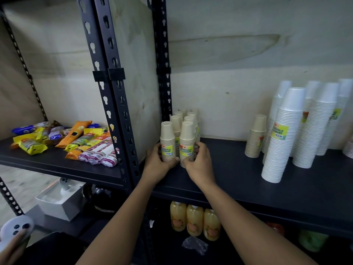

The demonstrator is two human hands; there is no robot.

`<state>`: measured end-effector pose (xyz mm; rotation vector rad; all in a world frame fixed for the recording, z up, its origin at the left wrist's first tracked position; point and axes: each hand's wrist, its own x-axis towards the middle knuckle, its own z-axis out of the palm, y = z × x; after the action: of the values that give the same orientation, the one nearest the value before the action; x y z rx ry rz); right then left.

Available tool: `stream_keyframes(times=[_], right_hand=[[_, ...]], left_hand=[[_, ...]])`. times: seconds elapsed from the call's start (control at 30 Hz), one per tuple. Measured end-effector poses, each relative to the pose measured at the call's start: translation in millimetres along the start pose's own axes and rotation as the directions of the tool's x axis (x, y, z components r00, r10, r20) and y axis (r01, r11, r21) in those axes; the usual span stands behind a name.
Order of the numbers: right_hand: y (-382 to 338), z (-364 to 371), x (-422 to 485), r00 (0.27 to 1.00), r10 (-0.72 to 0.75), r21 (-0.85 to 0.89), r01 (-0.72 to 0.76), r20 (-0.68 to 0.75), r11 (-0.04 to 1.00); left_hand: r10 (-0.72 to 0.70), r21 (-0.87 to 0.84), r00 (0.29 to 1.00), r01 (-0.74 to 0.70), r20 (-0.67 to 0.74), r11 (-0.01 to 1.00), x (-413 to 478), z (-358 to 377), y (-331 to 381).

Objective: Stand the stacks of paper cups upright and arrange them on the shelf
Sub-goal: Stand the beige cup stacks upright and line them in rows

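Note:
Several small beige paper-cup stacks stand upright in two rows at the left end of the dark shelf [238, 175]. My left hand [159, 162] grips the front left stack [167, 139] near its base. My right hand [198, 161] grips the front right stack [186, 141], fingers curled round its yellow label. Both front stacks stand upright, side by side and touching. A lone beige stack [256, 136] stands further right, beside several tall white cup stacks [280, 142].
Black slotted uprights [114, 104] stand left of the cups. Snack packets [63, 140] lie on the neighbouring shelf. Juice bottles [194, 220] stand on the shelf below. Another person's hand holds a white controller [15, 232] at the bottom left.

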<state>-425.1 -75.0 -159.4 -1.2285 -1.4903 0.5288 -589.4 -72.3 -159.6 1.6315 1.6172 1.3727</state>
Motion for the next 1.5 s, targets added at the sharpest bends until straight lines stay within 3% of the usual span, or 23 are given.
stream_keyframes(times=[0.1, 0.53, 1.1, 1.5], right_hand=[[0.7, -0.8, 0.1, 1.0, -0.003, -0.002, 0.003, 0.0, 1.0], [4.3, -0.1, 0.8, 1.0, -0.018, 0.037, 0.018, 0.007, 0.999], [9.7, -0.4, 4.4, 1.0, 0.005, 0.09, -0.008, 0.03, 0.996], [-12.7, -34.3, -5.6, 0.99, 0.114, 0.158, -0.125, 0.078, 0.979]], left_hand=[[0.035, 0.035, 0.999, -0.036, 0.033, 0.999, -2.6, -1.0, 1.8], [0.006, -0.134, 1.0, -0.006, 0.001, 0.991, -0.7, 4.0, -4.2], [0.024, -0.093, 1.0, -0.026, -0.02, 0.995, 0.1, 8.6, -5.1], [0.041, -0.015, 0.962, -0.047, -0.27, 0.999, -22.1, 2.1, 13.1]])
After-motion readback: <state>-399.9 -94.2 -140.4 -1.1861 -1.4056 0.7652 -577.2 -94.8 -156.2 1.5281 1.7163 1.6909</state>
